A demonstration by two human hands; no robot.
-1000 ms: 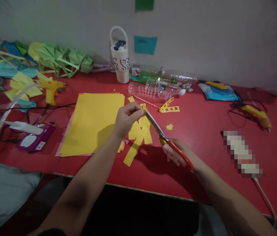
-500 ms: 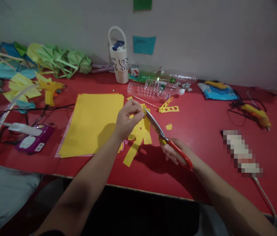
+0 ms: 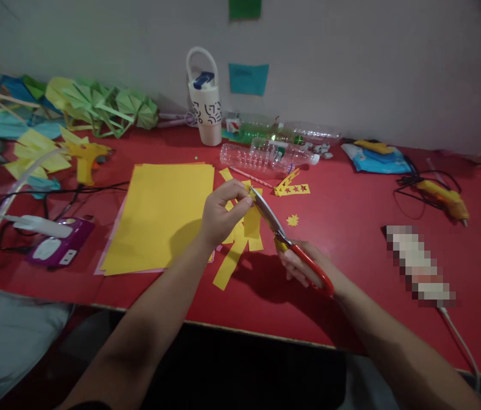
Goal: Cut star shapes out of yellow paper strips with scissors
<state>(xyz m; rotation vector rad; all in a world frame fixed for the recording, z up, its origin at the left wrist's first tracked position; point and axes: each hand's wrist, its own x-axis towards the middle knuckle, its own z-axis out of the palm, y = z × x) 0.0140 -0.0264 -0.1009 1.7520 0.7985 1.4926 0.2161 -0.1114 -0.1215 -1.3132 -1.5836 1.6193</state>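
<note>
Between thumb and forefinger, my left hand (image 3: 225, 212) pinches a yellow paper strip (image 3: 252, 221) that hangs down over other cut strips. My right hand (image 3: 297, 259) is closed around the handles of red-handled scissors (image 3: 312, 267). Their blades point up and left, with the tips at the paper beside my left fingertips. Loose yellow paper pieces (image 3: 228, 267) lie on the table below. To the right are a small yellow star-shaped cutout (image 3: 292, 220) and a strip with star-shaped holes (image 3: 297, 189).
Yellow paper sheets (image 3: 159, 216) lie left of my hands on the red table (image 3: 351, 228). Plastic bottles (image 3: 257, 156) and a white tumbler (image 3: 210, 114) are behind. Glue guns lie left (image 3: 89, 159) and right (image 3: 445, 199); a purple power strip (image 3: 61, 242) is at left.
The pinched yellow strip has turned and now hangs more broadly below my left fingers. My hands and the scissors stay nearly in place; the whole view shifts very slightly.
</note>
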